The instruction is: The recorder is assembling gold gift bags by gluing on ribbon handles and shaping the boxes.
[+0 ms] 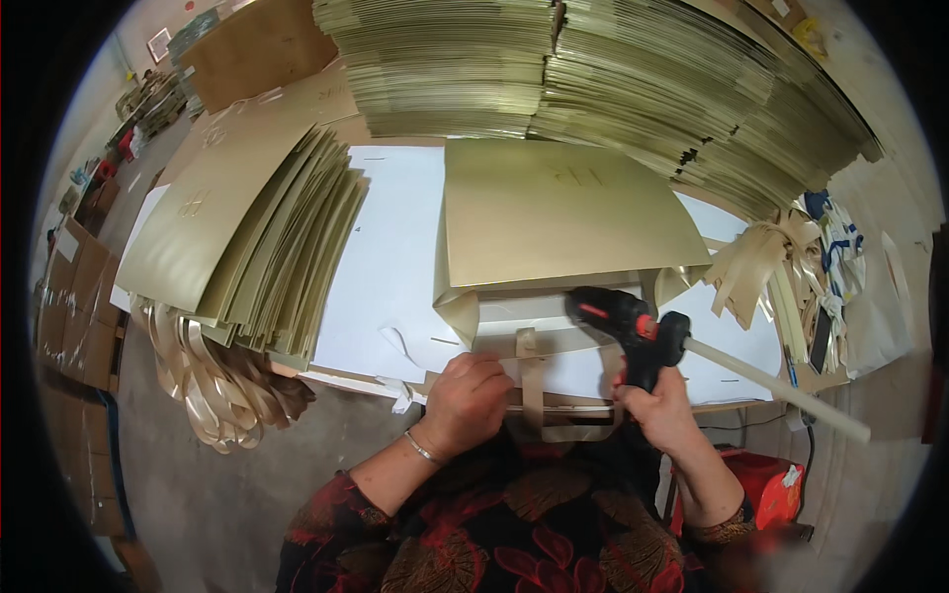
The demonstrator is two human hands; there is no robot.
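My right hand (pixel 656 408) grips a black and red hot glue gun (pixel 626 322) with a long pale glue stick out of its back. The gun is over the open mouth of a gold paper bag (pixel 567 215) lying on the table before me. My left hand (pixel 471 389) has its fingers closed at the bag's near left edge, seemingly pinching it; the fingertips are partly hidden. A beige ribbon handle (pixel 532 385) hangs from the bag's mouth between my hands, its loop reaching over the table's front edge.
Gold bags with ribbon handles (pixel 259 244) lie fanned at the left. Tall stacks of flat gold bags (pixel 445 67) stand at the back. Loose ribbons (pixel 764 256) lie at the right. A cardboard box (pixel 259 52) sits at the back left, and a red object (pixel 771 489) is below the table.
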